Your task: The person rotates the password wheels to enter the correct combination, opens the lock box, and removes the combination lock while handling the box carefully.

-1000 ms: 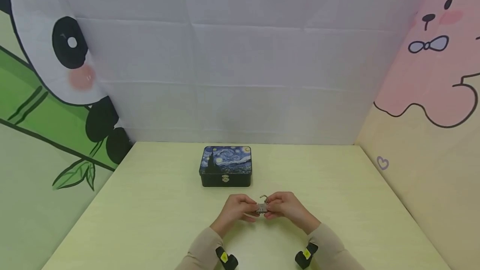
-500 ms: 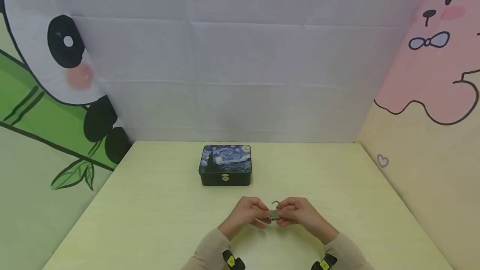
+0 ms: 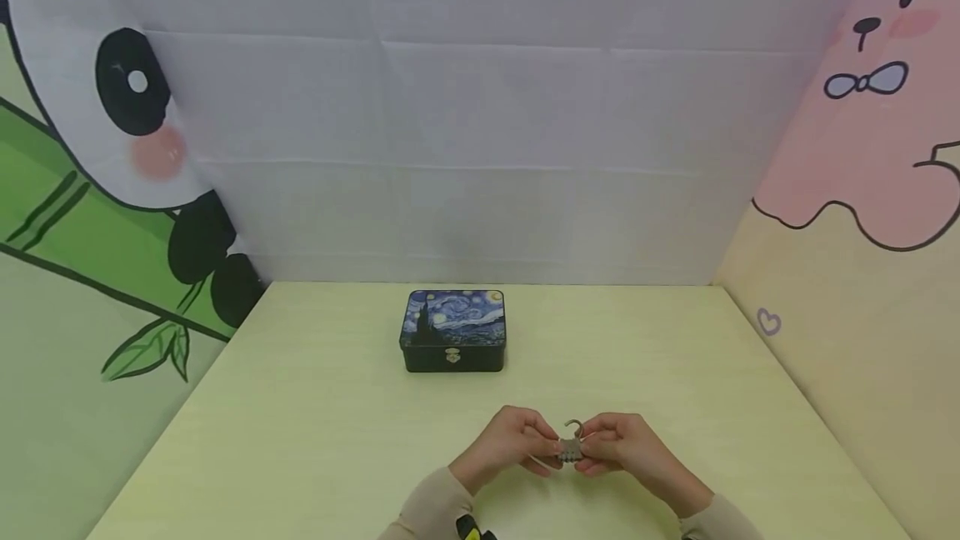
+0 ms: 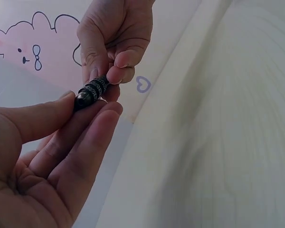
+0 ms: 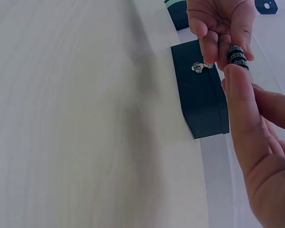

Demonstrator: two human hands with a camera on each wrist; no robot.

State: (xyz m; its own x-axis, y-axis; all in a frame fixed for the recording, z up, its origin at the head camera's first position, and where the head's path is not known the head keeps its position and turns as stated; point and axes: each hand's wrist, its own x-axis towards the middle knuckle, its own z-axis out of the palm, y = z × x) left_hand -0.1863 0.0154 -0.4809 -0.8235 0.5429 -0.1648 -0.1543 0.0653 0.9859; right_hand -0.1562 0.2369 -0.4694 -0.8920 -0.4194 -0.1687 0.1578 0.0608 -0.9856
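Note:
Between my two hands is a small metal combination padlock point(image 3: 571, 450), its dark number dials point(image 4: 93, 89) showing in the left wrist view. Its curved shackle point(image 3: 575, 426) stands up, with one end swung free of the body. My left hand point(image 3: 517, 444) pinches the padlock's left side between thumb and fingers. From the other side, my right hand point(image 3: 626, 450) pinches it with thumb and fingertips. Both hands are above the table, near its front. In the right wrist view the dials point(image 5: 237, 57) sit between the fingertips of both hands.
A tin box point(image 3: 453, 332) with a starry night picture on its lid stands behind the hands, lid down, its metal clasp point(image 3: 452, 355) facing me. The pale table point(image 3: 300, 432) meets a white cloth point(image 3: 480, 215) at the back and painted walls at both sides.
Both hands, with the padlock between them, have moved to the right and a little nearer the table's front edge. The tin box has stayed in place.

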